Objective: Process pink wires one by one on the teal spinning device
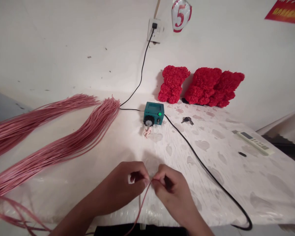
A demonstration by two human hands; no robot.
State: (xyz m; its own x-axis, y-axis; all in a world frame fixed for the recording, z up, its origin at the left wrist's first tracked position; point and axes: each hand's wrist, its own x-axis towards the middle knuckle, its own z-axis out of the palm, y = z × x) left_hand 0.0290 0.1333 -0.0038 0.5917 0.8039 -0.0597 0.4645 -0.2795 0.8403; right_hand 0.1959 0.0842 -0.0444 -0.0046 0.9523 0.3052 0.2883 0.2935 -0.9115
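Note:
Near the table's front edge, both my hands pinch a thin pink cord (143, 202) that hangs down toward my lap. My left hand (127, 183) has thumb and forefinger closed on it, and my right hand (173, 190) pinches it just alongside. The cord's end is hidden by the fingertips. Beyond my hands stands a small teal machine (153, 113) with a green button, a black knob and a metal shaft. A pale pink hook-like piece (147, 132) is on the shaft's front. Two long bundles of pink cord (71, 144) lie to the left.
Red flower-covered figures (173, 84) stand against the wall. Keys (187, 120), a white remote control (255, 142) and a small black object (242, 154) lie at right. A black cable (199, 160) curves over the table's right side; a thinner cord (143, 65) runs to the wall socket (155, 31).

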